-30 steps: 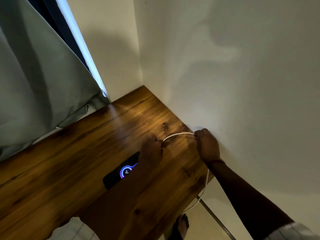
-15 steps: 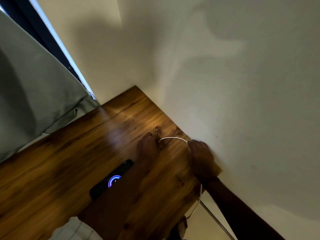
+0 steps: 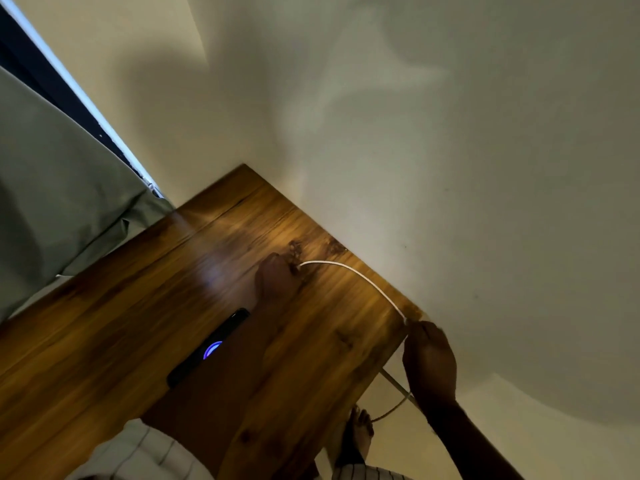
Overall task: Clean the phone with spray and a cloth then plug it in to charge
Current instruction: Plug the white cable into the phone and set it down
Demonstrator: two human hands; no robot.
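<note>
A striped sleeve (image 3: pixel 138 452) is seen nearest, at the bottom edge. Beside the left forearm, on its outer side, the phone (image 3: pixel 207 348) is laid flat on the wooden table (image 3: pixel 104 341), its screen lit with a blue ring. The right hand (image 3: pixel 427 358) is held just past the table's corner, fingers closed in a pinch on the white cable (image 3: pixel 356 275); below it the cable is seen hanging toward the floor near a bare foot (image 3: pixel 360 431). Farther out, the left hand (image 3: pixel 277 282) is pressed on the tabletop, fingers curled over the cable's other end. Between the hands the cable is arched. Beyond the left hand, a grey-green curtain (image 3: pixel 62 202) is hung beside the wall (image 3: pixel 450 168).
</note>
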